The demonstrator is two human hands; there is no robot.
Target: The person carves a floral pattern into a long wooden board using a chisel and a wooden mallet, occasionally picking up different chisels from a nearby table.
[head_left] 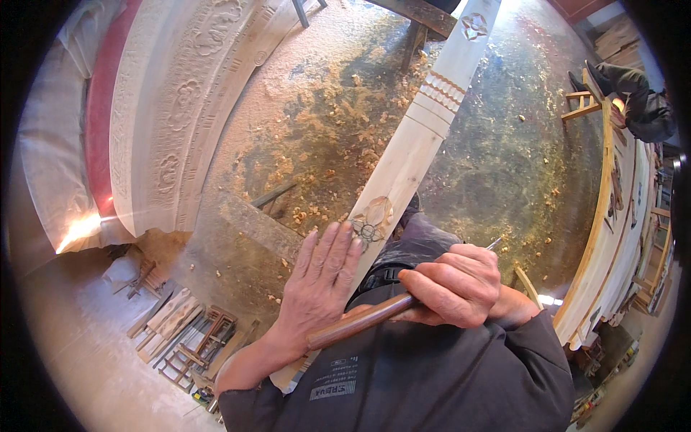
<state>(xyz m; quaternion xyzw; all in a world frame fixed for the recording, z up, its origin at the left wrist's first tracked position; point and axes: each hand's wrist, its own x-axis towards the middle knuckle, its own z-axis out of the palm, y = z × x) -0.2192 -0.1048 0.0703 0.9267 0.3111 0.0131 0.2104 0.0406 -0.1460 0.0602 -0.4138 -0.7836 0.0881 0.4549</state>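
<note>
- Shirt (461, 381): dark, filling the lower edge.
- Chisel (367, 322): its brown wooden handle slants across the shirt, butt end in front of the left wrist; whether the two touch, I cannot tell. The thin metal end points up and right, clear of the board.
- Right hand (461, 286): closed in a fist round the chisel.
- Left hand (322, 277): open, fingers together and outstretched, lying on the board with its fingertips just beside the flower.
- Board (409, 160): long and pale, running from beside the left forearm up to the top edge.
- Flower (378, 211): partly carved, with dark outlines at its near side.
- Grooves (442, 92): scalloped rows across the board, beyond the flower.
- Shavings (327, 173): scattered over the floor.
- Panel (173, 108): curved, with raised carving, at the left.
- Co-worker (637, 101): dark-clothed, at the far right.
</note>
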